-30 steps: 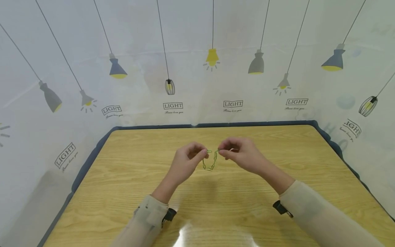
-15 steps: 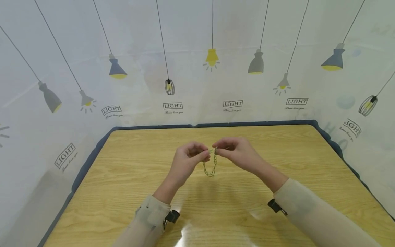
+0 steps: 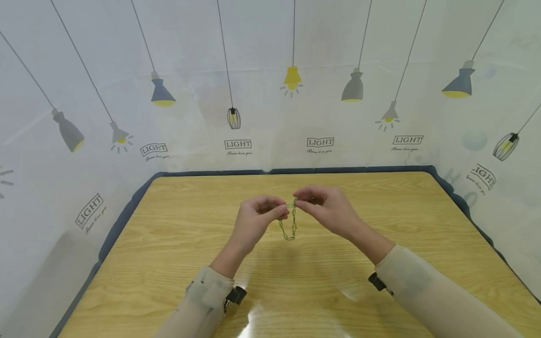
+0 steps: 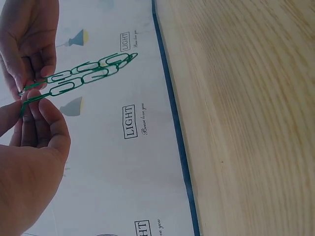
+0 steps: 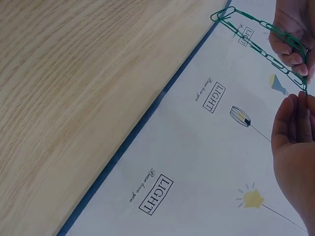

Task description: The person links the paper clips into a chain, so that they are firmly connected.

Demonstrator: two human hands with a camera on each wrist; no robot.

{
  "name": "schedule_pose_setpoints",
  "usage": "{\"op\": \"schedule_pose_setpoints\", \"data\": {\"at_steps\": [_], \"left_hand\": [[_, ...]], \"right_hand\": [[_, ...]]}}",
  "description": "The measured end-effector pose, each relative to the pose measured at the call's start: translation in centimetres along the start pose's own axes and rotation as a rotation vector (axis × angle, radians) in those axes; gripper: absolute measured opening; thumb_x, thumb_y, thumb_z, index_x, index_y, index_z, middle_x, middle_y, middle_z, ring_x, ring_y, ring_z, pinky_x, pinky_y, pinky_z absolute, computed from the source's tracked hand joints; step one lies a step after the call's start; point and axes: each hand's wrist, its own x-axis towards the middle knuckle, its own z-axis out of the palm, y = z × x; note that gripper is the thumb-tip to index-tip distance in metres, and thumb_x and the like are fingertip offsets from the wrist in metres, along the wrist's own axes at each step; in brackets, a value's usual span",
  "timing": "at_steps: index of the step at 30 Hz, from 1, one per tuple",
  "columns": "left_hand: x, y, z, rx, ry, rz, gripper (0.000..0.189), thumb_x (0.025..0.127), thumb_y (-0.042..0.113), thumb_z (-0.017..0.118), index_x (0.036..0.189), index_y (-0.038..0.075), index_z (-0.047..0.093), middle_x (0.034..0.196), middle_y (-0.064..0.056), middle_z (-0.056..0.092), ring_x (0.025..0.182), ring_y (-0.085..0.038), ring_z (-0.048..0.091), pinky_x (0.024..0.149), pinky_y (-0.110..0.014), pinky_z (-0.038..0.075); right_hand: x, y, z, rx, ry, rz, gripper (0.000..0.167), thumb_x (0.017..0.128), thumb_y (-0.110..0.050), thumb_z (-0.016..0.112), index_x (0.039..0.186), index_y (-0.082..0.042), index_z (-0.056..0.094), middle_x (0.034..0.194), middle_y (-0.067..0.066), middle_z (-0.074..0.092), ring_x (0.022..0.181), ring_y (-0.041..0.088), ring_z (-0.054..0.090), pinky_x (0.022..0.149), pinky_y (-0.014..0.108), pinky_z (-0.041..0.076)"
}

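A chain of linked green paper clips hangs in a narrow U between my two hands, above the table. My left hand pinches one end between thumb and fingertips. At the other end, the thumb and forefinger of my right hand pinch a clip. The fingertips of both hands are almost together, with a clip end showing in the small gap. In the left wrist view, the chain's two strands run side by side away from the hands. The fingers partly hide the end clips.
A wooden table with a dark blue edge strip lies under the hands. Behind it stands a pale wall cover printed with hanging lamps. Dark wrist mounts sit at the sleeves.
My right hand has moved left, closer to the left hand, bringing the chain's ends nearer together. The loop hangs lower and narrower than a second ago. The left hand stays nearly in place.
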Motion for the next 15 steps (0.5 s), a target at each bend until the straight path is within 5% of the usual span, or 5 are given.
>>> {"op": "schedule_pose_setpoints", "data": {"at_steps": [6, 15], "left_hand": [[0.05, 0.17, 0.0, -0.002, 0.001, -0.006, 0.023, 0.102, 0.016, 0.074, 0.116, -0.003, 0.075, 0.102, -0.009, 0.078, 0.093, -0.014, 0.076, 0.093, -0.034, 0.064], [-0.02, 0.5, 0.18, -0.04, -0.009, -0.011, 0.019, 0.102, 0.014, 0.073, 0.113, -0.001, 0.075, 0.103, -0.009, 0.078, 0.094, -0.015, 0.076, 0.095, -0.035, 0.063]], "right_hand": [[0.01, 0.1, 0.25, -0.052, 0.032, -0.106, 0.014, 0.098, -0.007, 0.076, 0.112, -0.006, 0.08, 0.103, 0.008, 0.082, 0.091, 0.019, 0.078, 0.08, 0.029, 0.064], [-0.07, -0.07, 0.23, -0.053, 0.039, -0.119, 0.014, 0.098, -0.006, 0.076, 0.112, -0.005, 0.08, 0.104, 0.009, 0.082, 0.094, 0.022, 0.079, 0.082, 0.032, 0.065]]}}
